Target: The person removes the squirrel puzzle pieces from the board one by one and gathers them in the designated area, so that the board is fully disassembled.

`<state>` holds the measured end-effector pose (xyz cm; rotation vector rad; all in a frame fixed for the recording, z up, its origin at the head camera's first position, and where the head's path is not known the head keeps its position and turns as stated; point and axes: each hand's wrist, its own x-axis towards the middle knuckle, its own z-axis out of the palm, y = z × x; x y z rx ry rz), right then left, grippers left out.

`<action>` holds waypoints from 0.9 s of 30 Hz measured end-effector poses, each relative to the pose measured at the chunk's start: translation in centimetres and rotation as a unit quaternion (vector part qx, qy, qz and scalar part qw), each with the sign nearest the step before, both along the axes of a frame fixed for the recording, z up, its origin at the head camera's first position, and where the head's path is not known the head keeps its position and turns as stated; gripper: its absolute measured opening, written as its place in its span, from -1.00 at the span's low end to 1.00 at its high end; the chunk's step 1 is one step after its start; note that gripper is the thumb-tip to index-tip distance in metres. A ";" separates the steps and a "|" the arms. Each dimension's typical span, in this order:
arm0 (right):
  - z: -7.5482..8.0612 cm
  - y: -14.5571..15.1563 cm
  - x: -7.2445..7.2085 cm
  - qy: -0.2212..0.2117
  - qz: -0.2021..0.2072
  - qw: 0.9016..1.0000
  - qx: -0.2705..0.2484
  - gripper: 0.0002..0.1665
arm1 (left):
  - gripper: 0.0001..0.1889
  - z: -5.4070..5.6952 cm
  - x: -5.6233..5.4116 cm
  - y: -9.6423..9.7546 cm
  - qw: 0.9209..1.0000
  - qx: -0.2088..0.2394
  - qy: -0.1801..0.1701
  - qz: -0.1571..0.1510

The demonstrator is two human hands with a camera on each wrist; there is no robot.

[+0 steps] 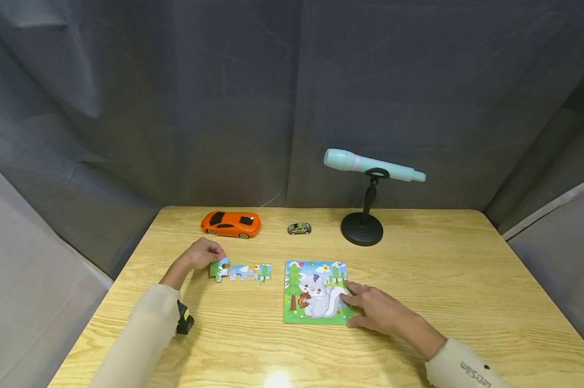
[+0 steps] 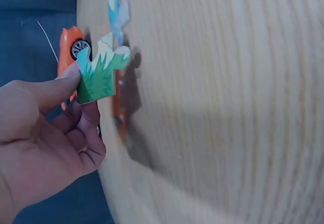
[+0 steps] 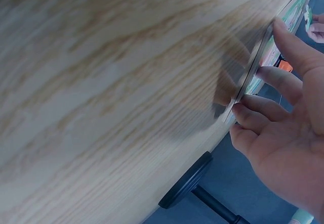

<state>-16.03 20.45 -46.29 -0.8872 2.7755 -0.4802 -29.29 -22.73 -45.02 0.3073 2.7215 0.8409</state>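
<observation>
Dark grey cloth (image 1: 224, 108) hangs behind a wood-grained counter (image 1: 253, 334). At left, the left hand (image 1: 198, 255) pinches a green jigsaw piece (image 2: 97, 80) between thumb and fingers, near other jigsaw pieces (image 1: 263, 272). Right of these lies a squirrel puzzle (image 1: 316, 304); the right hand (image 1: 381, 310), fingers loosely spread, touches its right edge. Farther back are two toy cars (image 1: 231, 224) and a light-blue microphone (image 1: 393, 170) on a stand (image 1: 362, 231).

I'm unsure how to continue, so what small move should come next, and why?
Probably have your left hand ease its pinched puzzle piece down at the left end of the row of loose pieces. It seems held just off the table, and its green foliage resembles the left tree in the squirrel picture.
</observation>
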 end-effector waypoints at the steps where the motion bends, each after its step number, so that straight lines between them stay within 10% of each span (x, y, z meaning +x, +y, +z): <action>1: 0.0 0.0 0.0 0.000 0.000 1.000 0.000 -0.29 | -0.85 -0.1 0.0 -0.2 1.000 -0.002 -0.004 0.003; 15: -0.4 0.0 -0.1 0.011 0.000 1.000 0.004 -0.28 | -0.88 -1.6 0.1 -0.6 0.998 -0.019 0.000 0.057; 27: -0.5 0.3 -0.1 0.025 0.003 1.000 0.012 -0.27 | -0.88 -0.9 -0.2 1.4 0.999 0.000 0.019 0.041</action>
